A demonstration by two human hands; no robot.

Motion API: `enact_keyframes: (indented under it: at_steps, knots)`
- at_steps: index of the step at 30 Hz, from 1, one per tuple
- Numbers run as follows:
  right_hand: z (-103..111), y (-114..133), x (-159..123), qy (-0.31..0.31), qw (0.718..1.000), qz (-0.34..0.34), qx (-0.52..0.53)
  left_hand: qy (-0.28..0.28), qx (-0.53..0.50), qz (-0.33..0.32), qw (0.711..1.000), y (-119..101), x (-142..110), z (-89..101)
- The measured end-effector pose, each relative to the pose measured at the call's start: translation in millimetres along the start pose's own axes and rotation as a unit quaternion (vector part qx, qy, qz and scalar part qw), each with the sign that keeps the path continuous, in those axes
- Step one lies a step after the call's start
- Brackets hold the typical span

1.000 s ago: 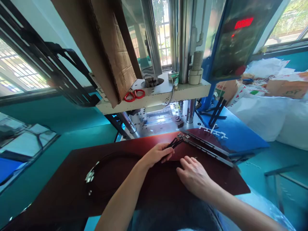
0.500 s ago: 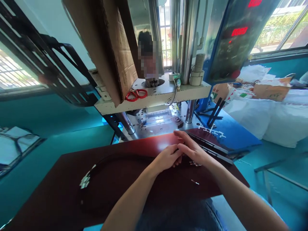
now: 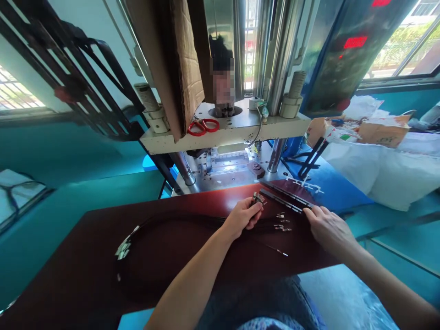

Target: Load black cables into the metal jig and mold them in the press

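Observation:
My left hand [image 3: 243, 214] is closed around a small bunch of metal cable ends [image 3: 258, 199], which stick out past the thumb and forefinger. To the right, my right hand [image 3: 328, 228] has its fingers closed at the near end of a long dark bar [image 3: 282, 200] with light marks along it. A second similar bar [image 3: 292, 193] lies just behind. Black cables [image 3: 178, 217] curve across the dark red table [image 3: 165, 284]. Several loose metal ends [image 3: 282, 227] rest between my hands, and one thin tip [image 3: 282, 253] lies nearer to me. More pale metal ends [image 3: 123, 250] are at the left.
Behind the table stands a press with a metal bed [image 3: 228, 165] and a cream plate [image 3: 227, 142]. On that plate lie red-handled scissors [image 3: 203, 127] beside a cardboard sheet [image 3: 189, 68]. A white branched plastic piece [image 3: 305, 183] and white sacks [image 3: 385, 169] are at the right.
My hands were together over the table; now they are apart. The right hand has moved right to the bar's end, and the metal ends in my left hand show.

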State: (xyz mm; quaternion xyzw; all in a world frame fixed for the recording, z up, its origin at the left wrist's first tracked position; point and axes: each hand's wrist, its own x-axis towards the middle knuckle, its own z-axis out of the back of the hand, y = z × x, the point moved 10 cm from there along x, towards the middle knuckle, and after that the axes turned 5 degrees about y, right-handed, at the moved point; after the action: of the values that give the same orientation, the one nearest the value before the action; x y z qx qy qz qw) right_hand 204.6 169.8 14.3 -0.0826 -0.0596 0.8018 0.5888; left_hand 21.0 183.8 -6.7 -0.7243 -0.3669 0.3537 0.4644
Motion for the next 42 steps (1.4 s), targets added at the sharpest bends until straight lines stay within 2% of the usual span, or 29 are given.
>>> enact_keyframes:
  at_steps: [2,4,7,9,12,14,16,19,22,25,28,32,42]
  knots:
    - [-10,-1,3,0.040,0.999,-0.015,0.027,-0.013,0.005,-0.012,1.000,-2,-1,2.6]
    - [-24,-2,10,0.101,0.988,-0.028,0.116,-0.037,0.029,-0.033,0.998,-6,-3,6.6]
    - [-34,-1,16,0.155,0.947,-0.025,0.281,-0.063,0.080,-0.060,0.993,-12,-6,9.4]
    - [-33,6,14,0.181,0.893,-0.008,0.411,-0.060,0.098,-0.063,0.991,-13,-7,7.8]
    - [-20,23,7,0.219,0.775,-0.004,0.592,-0.047,0.080,-0.061,0.994,-14,-8,5.4]
    - [-4,36,11,0.199,0.709,-0.003,0.677,-0.034,0.057,-0.056,0.996,-13,-7,3.6]
    - [12,50,24,0.152,0.661,0.010,0.734,-0.024,0.043,-0.045,0.998,-8,-5,2.3]
    - [20,74,50,0.085,0.618,0.022,0.781,-0.031,0.028,-0.028,0.999,-1,-1,6.0]
    - [10,96,69,0.047,0.593,0.018,0.804,-0.055,0.007,-0.018,0.998,4,3,14.0]
    - [-3,110,76,0.027,0.574,0.020,0.818,-0.081,-0.011,-0.006,0.997,7,4,22.0]
    - [-12,108,75,-0.004,0.568,0.003,0.823,-0.097,-0.015,0.003,0.995,9,5,26.8]
    - [-17,101,74,-0.028,0.557,-0.016,0.830,-0.089,-0.017,0.018,0.996,12,7,26.2]
    - [-13,96,70,-0.048,0.575,-0.025,0.817,-0.103,-0.012,0.015,0.994,9,5,23.2]
